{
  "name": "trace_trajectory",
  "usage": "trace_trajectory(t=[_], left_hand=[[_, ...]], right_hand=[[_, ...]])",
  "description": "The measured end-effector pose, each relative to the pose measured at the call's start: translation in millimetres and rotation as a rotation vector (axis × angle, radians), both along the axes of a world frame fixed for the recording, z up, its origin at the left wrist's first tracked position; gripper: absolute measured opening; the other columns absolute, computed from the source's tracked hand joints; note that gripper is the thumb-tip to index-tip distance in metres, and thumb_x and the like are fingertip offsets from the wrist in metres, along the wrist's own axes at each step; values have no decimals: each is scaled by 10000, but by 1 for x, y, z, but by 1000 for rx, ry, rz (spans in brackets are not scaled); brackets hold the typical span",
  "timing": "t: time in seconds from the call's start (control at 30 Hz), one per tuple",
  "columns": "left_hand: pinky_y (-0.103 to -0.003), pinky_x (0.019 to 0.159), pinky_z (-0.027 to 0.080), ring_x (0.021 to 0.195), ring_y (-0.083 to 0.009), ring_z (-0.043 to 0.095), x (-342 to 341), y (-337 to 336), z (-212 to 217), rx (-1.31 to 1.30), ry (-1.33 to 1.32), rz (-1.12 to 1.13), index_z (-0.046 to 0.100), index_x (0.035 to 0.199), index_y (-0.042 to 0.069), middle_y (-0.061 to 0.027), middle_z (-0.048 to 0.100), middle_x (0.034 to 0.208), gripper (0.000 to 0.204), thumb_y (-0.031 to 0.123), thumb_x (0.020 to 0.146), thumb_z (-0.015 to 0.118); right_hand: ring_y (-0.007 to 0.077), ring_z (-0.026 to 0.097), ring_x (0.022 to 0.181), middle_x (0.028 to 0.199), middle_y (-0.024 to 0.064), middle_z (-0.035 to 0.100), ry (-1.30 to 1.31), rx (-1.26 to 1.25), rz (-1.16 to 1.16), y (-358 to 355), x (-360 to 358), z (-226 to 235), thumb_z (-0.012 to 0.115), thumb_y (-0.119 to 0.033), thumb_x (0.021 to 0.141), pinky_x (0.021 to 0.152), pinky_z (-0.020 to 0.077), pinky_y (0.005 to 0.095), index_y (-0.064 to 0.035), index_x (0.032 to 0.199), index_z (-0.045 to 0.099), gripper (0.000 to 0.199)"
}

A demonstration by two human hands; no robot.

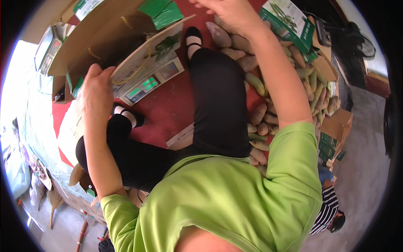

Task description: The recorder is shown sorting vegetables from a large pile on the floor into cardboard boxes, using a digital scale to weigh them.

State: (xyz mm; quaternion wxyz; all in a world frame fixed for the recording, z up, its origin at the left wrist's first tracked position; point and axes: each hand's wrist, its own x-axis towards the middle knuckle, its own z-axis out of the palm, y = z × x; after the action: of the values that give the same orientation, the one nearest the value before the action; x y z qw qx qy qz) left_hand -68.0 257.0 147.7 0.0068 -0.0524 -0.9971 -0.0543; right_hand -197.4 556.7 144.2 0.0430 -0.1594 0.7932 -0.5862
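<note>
My left hand is closed on the near edge of a large open cardboard box at the upper left. Yellow cord loops hang at the box's sides, and green tape or flaps show at its far end. A printed side panel faces my knees. Little of the box's dark inside shows. My right hand is stretched out at the top edge, right of the box, its fingers apart and partly cut off. I see nothing held in it.
Brownish-pink tubers and long yellow-green vegetables lie heaped to my right on a red floor covering. A green-and-white carton stands by the heap. A person in a striped top is at the lower right. A broom lies lower left.
</note>
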Motion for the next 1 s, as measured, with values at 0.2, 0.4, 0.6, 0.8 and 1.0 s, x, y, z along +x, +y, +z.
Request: trace_trajectory(t=[0.2,0.4,0.6,0.8,1.0], left_hand=[[-408,678,470,813,-301,578,1,1,-1,-21,3,-4,664,1067,118,-107,500,862,236,72,860,560],[-401,660,457,758,-293,559,2,-2,-10,-20,46,-30,667,1072,126,-100,468,825,242,58,867,558],[-371,697,473,776,-275,585,0,12,-6,-38,-1,-9,636,1091,41,-110,483,843,224,42,895,528],[-393,699,471,788,-278,586,3,4,-8,-75,7,1,632,1100,55,-112,488,856,234,54,901,510],[-391,675,467,766,-266,572,4,7,-7,-57,40,7,661,1090,96,-101,466,827,253,40,862,565]], right_hand=[[98,604,848,989,35,657,-327,290,-237,135,46,-60,579,-203,897,707,474,239,-52,1144,604,291],[115,583,681,801,33,627,-587,451,-519,233,168,-159,559,-140,871,578,455,269,-35,1012,620,186],[274,629,742,810,107,641,-231,1662,338,287,351,-284,587,-82,750,630,510,371,-85,863,644,127],[267,549,1079,1108,78,594,-680,1361,-226,206,399,-291,610,-132,728,867,458,449,-189,1097,589,374],[257,435,1230,1278,43,495,-707,1221,102,145,363,-293,560,-192,819,978,361,503,-192,1265,482,453]])
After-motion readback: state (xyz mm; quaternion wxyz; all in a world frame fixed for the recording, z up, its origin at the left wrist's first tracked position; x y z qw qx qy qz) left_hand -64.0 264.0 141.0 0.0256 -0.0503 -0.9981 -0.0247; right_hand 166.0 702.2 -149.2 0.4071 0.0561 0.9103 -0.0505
